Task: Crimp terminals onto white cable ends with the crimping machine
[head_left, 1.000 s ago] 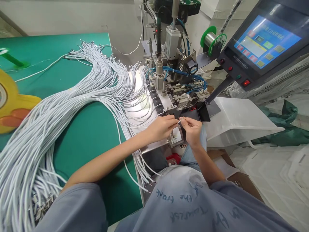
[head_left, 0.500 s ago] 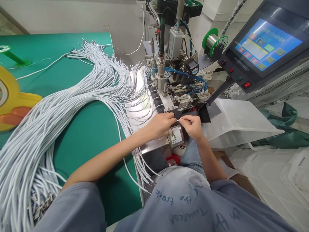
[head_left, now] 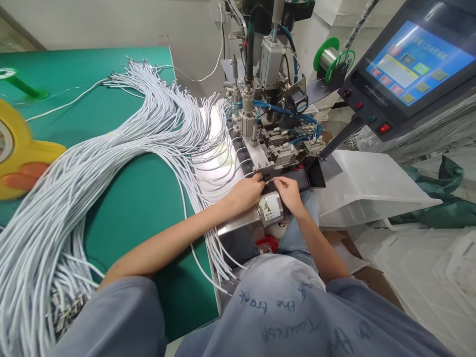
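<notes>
My left hand (head_left: 248, 191) is closed at the front edge of the machine (head_left: 256, 148), its fingers pinching a thin white cable whose length is mostly hidden under the hand. Just to its right, my right hand (head_left: 289, 193) pinches the short cable end (head_left: 269, 182) that shows between the two hands. Below them sits a metal cylinder (head_left: 270, 208) with a warning label. Several white cables lie side by side into the machine's edge, and a large bundle of white cables (head_left: 122, 141) stretches across the green table to the left.
A control screen (head_left: 416, 64) leans in at upper right, near a green spool of wire (head_left: 329, 57). A translucent plastic bin (head_left: 372, 183) stands right of the machine. On the green table (head_left: 122, 213) lies a yellow duck-shaped object (head_left: 22, 148) at far left.
Both hands have shifted slightly left, the right hand more, bringing them closer together. One more white cable now shows at the machine's edge beside my left hand.
</notes>
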`<state>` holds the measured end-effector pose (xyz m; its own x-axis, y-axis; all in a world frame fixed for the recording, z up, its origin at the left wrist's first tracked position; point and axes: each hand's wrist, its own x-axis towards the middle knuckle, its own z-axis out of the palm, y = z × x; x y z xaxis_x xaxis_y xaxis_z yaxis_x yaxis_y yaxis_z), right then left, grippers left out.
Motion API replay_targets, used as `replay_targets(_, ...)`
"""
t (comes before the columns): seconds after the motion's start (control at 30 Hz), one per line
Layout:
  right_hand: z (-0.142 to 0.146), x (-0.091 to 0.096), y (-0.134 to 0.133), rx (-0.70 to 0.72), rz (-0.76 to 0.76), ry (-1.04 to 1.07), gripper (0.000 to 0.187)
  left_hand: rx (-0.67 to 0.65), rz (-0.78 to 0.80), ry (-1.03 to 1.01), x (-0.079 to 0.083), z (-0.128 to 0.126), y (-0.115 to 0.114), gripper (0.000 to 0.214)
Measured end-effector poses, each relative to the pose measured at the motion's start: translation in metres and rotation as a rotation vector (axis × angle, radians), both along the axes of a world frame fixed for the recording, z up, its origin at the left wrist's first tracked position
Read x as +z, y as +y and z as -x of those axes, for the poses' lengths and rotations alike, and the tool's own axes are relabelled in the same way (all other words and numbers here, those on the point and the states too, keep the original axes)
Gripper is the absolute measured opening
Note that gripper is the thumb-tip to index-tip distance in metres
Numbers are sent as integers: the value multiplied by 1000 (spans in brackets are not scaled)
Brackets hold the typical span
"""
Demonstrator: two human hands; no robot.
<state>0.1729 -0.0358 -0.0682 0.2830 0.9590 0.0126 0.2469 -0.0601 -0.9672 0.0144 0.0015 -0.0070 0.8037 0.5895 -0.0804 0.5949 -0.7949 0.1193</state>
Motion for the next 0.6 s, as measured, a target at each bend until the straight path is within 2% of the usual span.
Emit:
replay_targets(0.27,-2,-10,8,50,99,170,18,-48,20,43,-5,2,7,25)
replay_targets(0.43,-1,-11,10,70,119,184,17,-41,4,-23,-7,3,7,30)
replay_targets(0.6,-3,-7,12,93,136,183,14,-131,-39,27,-7,5,8,32)
